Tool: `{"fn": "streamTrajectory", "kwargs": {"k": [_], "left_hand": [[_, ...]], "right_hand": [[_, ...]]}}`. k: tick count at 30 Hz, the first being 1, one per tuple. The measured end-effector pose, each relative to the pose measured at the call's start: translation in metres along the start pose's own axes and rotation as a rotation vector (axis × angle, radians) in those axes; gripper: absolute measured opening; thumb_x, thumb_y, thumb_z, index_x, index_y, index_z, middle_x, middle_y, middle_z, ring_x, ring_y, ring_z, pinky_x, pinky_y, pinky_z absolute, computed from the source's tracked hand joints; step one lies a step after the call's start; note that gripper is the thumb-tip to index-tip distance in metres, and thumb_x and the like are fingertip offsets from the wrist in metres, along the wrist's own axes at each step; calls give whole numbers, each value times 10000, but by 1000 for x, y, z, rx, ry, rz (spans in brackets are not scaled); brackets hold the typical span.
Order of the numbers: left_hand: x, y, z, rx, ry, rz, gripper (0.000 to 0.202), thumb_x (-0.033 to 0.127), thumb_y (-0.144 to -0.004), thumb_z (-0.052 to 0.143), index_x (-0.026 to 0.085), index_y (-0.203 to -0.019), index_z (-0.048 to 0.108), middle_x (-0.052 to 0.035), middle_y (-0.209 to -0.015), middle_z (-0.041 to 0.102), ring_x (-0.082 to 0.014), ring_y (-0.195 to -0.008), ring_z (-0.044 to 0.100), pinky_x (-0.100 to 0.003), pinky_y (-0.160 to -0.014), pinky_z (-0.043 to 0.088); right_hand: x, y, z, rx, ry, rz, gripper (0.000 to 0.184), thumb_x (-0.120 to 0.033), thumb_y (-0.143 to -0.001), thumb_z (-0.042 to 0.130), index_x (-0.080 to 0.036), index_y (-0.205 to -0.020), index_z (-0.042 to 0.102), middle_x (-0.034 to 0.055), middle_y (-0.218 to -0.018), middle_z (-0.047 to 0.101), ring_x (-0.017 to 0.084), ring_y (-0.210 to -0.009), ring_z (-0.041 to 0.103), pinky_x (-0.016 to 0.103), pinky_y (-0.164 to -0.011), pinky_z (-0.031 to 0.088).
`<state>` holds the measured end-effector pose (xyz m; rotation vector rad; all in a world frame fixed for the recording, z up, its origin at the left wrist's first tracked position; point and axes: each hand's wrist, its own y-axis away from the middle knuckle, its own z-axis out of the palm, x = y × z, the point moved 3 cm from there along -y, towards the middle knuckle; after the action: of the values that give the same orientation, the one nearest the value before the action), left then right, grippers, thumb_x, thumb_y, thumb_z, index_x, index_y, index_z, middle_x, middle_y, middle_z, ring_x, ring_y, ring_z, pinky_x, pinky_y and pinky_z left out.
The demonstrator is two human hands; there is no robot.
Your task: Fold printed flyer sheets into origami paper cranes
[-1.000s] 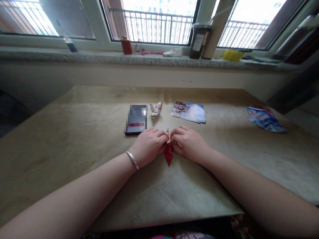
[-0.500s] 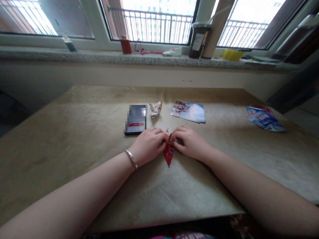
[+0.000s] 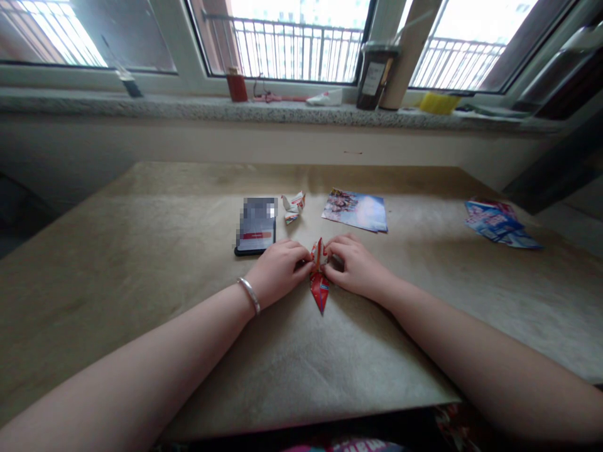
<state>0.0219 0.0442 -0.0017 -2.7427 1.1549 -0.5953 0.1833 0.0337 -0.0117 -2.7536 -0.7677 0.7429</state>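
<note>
From my remote post I see the left hand [image 3: 277, 271] and right hand [image 3: 357, 269] pinch the red paper [image 3: 320, 290], its lower point already creased, its upper flaps apparently unfinished.

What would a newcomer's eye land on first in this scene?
Two hands meet at mid-table: the left hand and right hand pinch a red folded paper between them. Just beyond lie a dark phone, a small white folded paper and a colourful printed sheet on the tan table.
</note>
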Motion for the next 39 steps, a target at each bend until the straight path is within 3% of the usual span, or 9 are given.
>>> {"fn": "streamTrajectory", "kwargs": {"k": [3,10,17,23,31,39], "left_hand": [[0,-1,1,27,-19,5,145,235,-838,566,150,-740,629,-37,-735,623,-163,-751,547,-278,-718,432],[-1,0,1,47,-47,-4,154,261,-830,595,151,-730,635,-39,-729,636,-166,-748,566,-282,-720,445],[3,6,-2,5,0,114,125,242,-862,548,169,-887,647,-43,-862,679,-155,-819,604,-266,-765,476],[8,8,-4,-15,-99,201,210,205,-861,527,194,-1049,622,-52,-912,678,-163,-843,625,-268,-747,503],[12,8,-5,16,-123,294,241,170,-890,480,172,-1074,635,-73,-979,678,-170,-920,606,-322,-849,509],[12,8,-6,20,-139,282,274,130,-857,483,177,-1075,643,-78,-968,660,-188,-983,576,-343,-874,502]], "right_hand": [[1,-1,-1,7,-19,23,80,-241,-781,592,-181,-823,625,61,-875,653,207,-914,532,343,-857,392],[5,-4,1,34,-72,73,150,-261,-815,590,-188,-685,602,45,-812,659,181,-833,556,325,-816,394],[11,-3,-1,81,-122,95,188,-223,-788,603,-185,-606,576,39,-782,668,169,-784,568,318,-793,403],[15,-2,-3,77,-86,147,165,-253,-779,612,-185,-629,601,39,-764,668,173,-779,572,324,-780,405],[18,-2,-2,98,-6,161,161,-311,-762,642,-189,-659,625,50,-798,669,190,-813,571,347,-806,392],[20,-3,-1,83,13,177,184,-330,-801,608,-198,-674,628,48,-799,667,196,-832,563,356,-815,385]]}}
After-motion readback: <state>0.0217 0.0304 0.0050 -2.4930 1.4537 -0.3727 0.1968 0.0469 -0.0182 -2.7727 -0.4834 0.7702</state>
